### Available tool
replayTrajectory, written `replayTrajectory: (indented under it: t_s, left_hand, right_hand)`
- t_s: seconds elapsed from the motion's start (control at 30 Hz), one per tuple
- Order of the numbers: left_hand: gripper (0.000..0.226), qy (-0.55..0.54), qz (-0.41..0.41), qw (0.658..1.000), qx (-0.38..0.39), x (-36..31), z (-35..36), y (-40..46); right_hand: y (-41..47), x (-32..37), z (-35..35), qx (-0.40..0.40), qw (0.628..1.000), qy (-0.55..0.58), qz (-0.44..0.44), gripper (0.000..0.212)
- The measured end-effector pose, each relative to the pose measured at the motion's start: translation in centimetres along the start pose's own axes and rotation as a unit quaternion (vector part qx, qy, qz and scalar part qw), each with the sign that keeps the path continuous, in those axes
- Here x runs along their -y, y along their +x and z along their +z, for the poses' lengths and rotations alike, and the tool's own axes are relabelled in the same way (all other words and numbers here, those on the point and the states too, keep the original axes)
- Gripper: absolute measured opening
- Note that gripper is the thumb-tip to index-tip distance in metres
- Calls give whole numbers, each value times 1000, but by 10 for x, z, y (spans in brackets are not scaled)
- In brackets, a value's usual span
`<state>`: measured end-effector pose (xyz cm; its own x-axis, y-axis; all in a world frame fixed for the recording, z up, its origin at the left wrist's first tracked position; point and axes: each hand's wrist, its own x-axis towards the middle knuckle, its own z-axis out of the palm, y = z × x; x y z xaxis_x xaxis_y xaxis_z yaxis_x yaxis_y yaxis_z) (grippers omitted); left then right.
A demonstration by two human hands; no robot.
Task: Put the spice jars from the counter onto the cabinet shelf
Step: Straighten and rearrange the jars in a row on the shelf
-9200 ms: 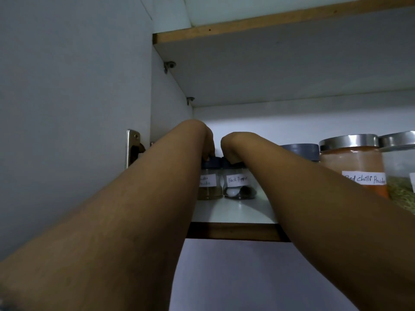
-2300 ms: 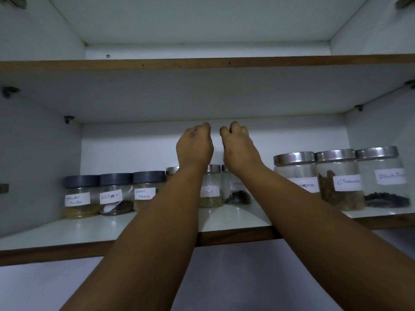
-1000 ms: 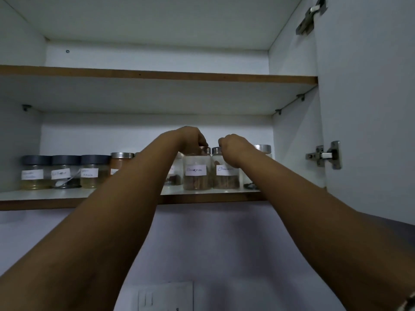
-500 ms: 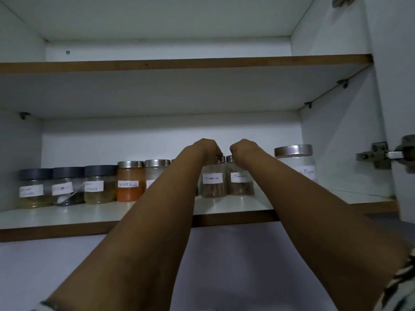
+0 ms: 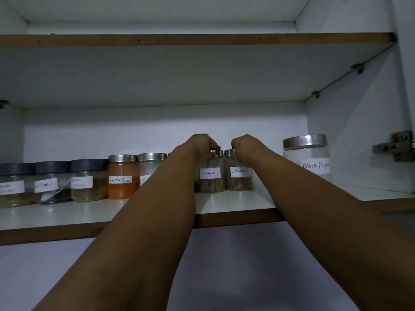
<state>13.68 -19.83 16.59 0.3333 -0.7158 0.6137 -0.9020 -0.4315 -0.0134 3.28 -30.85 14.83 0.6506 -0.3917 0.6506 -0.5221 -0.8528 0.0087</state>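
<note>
Steel-lidded, both cinnamon jars stand side by side on the cabinet shelf (image 5: 235, 202). Our left hand (image 5: 202, 145) curls its fingers over the lid of the left cinnamon jar (image 5: 211, 176); our right hand (image 5: 244, 145) grips the right cinnamon jar (image 5: 239, 173) by its lid likewise.

We have a single view, from the head camera, set below the cabinet shelf (image 5: 235, 200) and tilted upward, so we see the underside of the upper shelf (image 5: 179, 72) above it. It faces the cabinet's back wall squarely and sits near, at arm's reach. The wide lens bows the shelf's front edge, and both forearms rise from the frame's lower corners toward the middle.
</note>
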Motion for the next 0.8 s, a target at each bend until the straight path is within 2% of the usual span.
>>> replayTrajectory:
  t_s: [0.17, 0.33, 0.43, 0.53, 0.67, 0.73, 0.8]
  left_hand:
    - [34, -20, -3, 1000, -8, 1, 4, 1]
    - [37, -15, -4, 1000, -15, 0, 3, 2]
    - [41, -9, -9, 1000, -17, 1, 0, 2]
    - [35, -7, -10, 1000, -7, 1, 0, 3]
    - [38, -4, -10, 1000, -11, -1, -1, 3]
    - [45, -7, -12, 1000, -26, -2, -1, 3]
    - [51, -17, -11, 999, -44, -4, -2, 4]
  right_hand:
    - [2, -4, 3, -8, 1000, 13, -6, 29]
    - [3, -7, 9, 3, 1000, 25, -9, 47]
    - [5, -8, 7, 31, 999, 16, -14, 44]
    - [6, -7, 5, 27, 999, 15, -14, 42]
    - [7, -6, 8, 37, 999, 26, 1, 50]
    - [6, -3, 6, 13, 998, 62, 15, 60]
    - [4, 3, 1, -67, 993, 92, 18, 67]
